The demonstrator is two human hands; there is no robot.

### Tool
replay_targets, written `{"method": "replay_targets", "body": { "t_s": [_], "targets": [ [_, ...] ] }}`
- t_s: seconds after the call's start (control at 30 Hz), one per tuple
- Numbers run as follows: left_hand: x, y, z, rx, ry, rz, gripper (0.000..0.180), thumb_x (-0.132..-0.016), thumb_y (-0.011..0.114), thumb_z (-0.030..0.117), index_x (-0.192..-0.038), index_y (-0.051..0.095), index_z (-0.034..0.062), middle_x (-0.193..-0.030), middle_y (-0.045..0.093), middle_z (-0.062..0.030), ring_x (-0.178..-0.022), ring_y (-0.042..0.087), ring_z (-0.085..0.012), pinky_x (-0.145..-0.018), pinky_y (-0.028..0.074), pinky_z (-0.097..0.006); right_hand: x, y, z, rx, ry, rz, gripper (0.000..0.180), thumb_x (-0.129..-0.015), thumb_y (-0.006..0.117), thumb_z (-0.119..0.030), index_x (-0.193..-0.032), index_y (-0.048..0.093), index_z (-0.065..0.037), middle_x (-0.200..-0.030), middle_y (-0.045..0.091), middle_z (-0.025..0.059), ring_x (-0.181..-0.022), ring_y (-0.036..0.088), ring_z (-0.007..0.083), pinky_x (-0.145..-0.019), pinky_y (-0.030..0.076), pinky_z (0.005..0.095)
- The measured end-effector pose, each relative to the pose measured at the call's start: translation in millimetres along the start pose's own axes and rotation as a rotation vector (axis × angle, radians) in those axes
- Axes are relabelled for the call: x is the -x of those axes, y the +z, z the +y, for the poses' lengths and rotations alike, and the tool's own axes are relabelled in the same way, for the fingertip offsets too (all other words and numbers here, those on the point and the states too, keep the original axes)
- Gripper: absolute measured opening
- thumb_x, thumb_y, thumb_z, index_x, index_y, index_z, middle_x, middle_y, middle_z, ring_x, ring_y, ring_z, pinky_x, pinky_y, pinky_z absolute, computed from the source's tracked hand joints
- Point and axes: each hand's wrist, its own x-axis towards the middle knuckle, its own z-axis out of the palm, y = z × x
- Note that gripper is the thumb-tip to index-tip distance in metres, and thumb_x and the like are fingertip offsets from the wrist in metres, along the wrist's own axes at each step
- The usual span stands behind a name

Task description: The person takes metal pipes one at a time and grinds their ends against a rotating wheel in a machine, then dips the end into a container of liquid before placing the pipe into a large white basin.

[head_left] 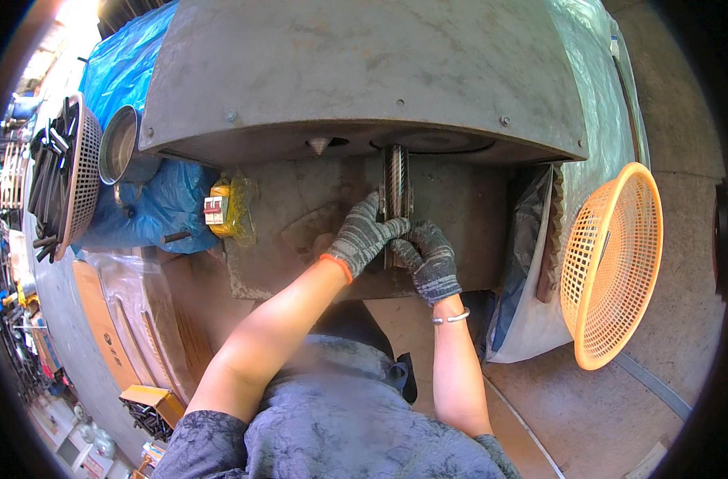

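Observation:
A shiny metal rod with slanted grooves (397,180) lies lengthwise in a narrow metal guide (382,199), its far end running under the hood of a grey machine (364,72). My left hand (364,233), in a grey knit glove with an orange cuff, is closed around the near part of the rod, thumb reaching across it. From the right, my right hand (429,259), gloved alike, has its fingers curled at the rod's near end and touches the left thumb. The gloves hide that end. Under the hood, part of a dark round disc (444,144) shows beside the rod.
A pointed metal cone (319,145) juts out under the hood. On the left are a yellow switch box (220,209), a metal pot (122,148) and a basket (83,176) of dark rods. An orange plastic basket (611,267) stands at the right, beside plastic sheeting (531,319).

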Motion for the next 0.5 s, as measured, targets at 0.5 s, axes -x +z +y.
{"method": "replay_targets", "body": {
  "t_s": [0.5],
  "targets": [
    [0.8,-0.3,3.6,0.030,-0.014,-0.005,0.042,-0.081,0.073,0.011,-0.120,0.057,0.0032,-0.106,0.066,-0.0090,-0.095,0.060,-0.0167,-0.086,0.049,-0.031,0.0,-4.1,-6.7,0.033,-0.017,0.005,0.036,-0.076,0.073,-0.037,-0.090,0.070,-0.004,-0.092,0.063,0.0186,-0.088,0.059,0.0373,-0.077,0.047,0.0452]
  ]
}}
